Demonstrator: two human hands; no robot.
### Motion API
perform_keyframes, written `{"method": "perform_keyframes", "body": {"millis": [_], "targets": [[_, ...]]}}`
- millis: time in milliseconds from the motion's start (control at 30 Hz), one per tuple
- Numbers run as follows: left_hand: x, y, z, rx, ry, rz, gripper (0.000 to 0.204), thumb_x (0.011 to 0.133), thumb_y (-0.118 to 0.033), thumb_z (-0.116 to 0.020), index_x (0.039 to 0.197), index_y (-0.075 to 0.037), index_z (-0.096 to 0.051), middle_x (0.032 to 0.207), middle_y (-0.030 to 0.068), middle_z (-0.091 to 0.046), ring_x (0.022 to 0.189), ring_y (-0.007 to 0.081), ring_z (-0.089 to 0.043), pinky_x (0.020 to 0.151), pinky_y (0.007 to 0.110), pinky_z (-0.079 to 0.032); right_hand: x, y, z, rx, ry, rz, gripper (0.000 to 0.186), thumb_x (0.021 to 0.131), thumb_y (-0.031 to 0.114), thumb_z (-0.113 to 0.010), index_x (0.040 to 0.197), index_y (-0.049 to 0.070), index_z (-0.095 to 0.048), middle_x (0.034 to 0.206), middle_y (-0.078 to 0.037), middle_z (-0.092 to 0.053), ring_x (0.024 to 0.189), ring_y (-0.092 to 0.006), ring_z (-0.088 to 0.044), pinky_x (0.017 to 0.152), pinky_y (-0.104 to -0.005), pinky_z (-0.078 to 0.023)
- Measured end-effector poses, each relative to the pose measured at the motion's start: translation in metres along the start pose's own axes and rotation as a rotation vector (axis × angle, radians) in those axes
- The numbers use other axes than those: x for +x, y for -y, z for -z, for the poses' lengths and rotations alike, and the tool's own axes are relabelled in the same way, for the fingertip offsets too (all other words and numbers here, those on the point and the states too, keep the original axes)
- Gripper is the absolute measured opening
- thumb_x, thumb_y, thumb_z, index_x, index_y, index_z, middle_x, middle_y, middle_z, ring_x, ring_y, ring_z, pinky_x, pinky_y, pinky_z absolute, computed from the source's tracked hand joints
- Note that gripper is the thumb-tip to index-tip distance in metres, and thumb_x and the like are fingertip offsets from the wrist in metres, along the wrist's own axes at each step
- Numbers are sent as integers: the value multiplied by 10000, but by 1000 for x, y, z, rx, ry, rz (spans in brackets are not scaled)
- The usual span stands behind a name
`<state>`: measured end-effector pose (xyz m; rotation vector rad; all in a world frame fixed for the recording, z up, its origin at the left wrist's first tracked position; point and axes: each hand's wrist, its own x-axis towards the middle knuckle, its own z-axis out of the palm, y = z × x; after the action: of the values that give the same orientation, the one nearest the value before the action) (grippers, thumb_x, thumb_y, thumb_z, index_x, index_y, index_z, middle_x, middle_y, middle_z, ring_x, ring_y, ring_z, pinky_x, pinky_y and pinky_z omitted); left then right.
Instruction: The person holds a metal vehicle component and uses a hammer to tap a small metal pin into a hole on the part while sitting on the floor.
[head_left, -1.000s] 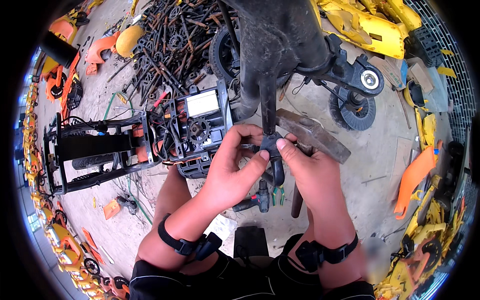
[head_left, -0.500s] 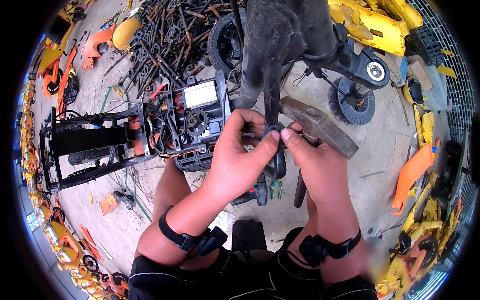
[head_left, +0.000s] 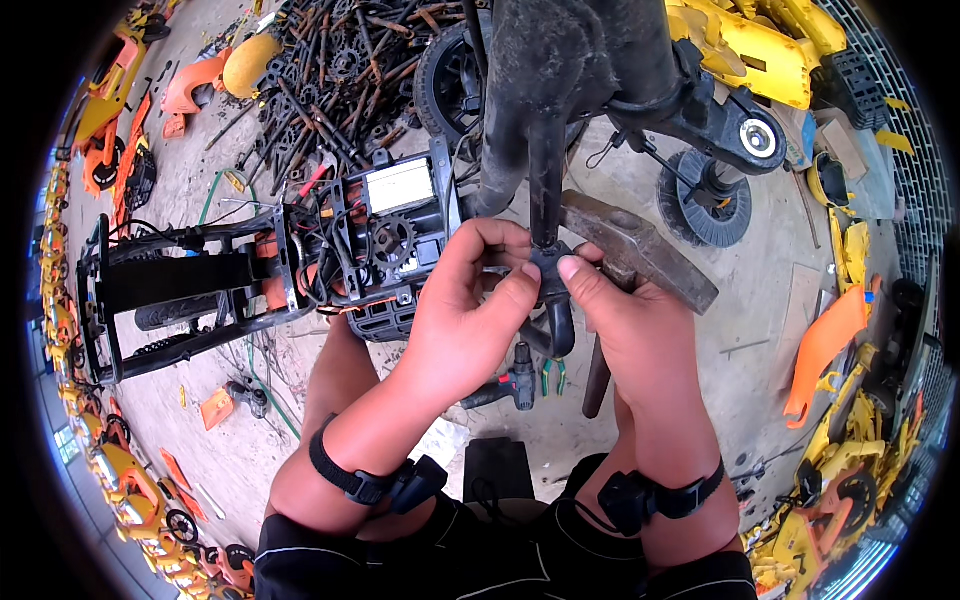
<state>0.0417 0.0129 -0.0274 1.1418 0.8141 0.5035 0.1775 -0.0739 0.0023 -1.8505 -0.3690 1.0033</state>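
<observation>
Two bare hands meet at frame centre over a concrete floor littered with parts. Largest thing: black dirty frame coming down from top centre, its narrow stem ending right at the hands. Left of centre lies a stripped black chassis with orange wiring and a sprocket, stretching toward the left edge. Top left: heap of rusty metal scrap. Top right: yellow plastic shells; more orange and yellow shells ring the right and left rims. Small black wheel upper right of centre, lying flat beside the frame's arm.

Left hand is curled, fingers wrapped round the top and thumb pressed against the small black clamp piece at the stem's lower end. Right hand closes on the same clamp from the right, forefinger tip touching its side; it also seems to hold the hammer, whose grey head sticks out to the right above the knuckles and whose handle drops below the hand — exact grip hidden. A curved black tube hangs below the clamp between both hands.

On the floor below the hands: black cordless drill, just beside it small green-handled pliers. Both wrists wear black straps.
</observation>
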Motion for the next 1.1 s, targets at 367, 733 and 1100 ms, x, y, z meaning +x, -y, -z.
{"method": "perform_keyframes", "body": {"millis": [367, 733, 1100], "targets": [[3, 0, 2, -23, 30, 1, 273, 950, -68, -666, 1177, -3, -529, 1111, 40, -570, 1016, 117, -556, 908, 286, -476, 2, 7, -1, 158, 57, 93, 282, 951, 169, -717, 1168, -6, -679, 946, -22, -689, 873, -91, -624, 761, -265, -512], [6, 7, -1, 0, 24, -22, 228, 975, -68, -651, 1163, -28, -529, 1063, 22, -586, 991, 84, -546, 889, 252, -473, 5, 1, 1, 27, 59, 96, 232, 924, 114, -718, 1117, -1, -661, 913, -15, -651, 822, -83, -599, 728, -266, -509], [8, 5, -6, -15, -20, 9, 277, 905, -77, -721, 1109, -27, -541, 1008, 15, -584, 930, 93, -562, 818, 260, -485, 5, 0, 0, 20, 32, 86, 221, 920, 124, -716, 1092, -7, -667, 884, -48, -686, 791, -100, -632, 700, -281, -526]]}}
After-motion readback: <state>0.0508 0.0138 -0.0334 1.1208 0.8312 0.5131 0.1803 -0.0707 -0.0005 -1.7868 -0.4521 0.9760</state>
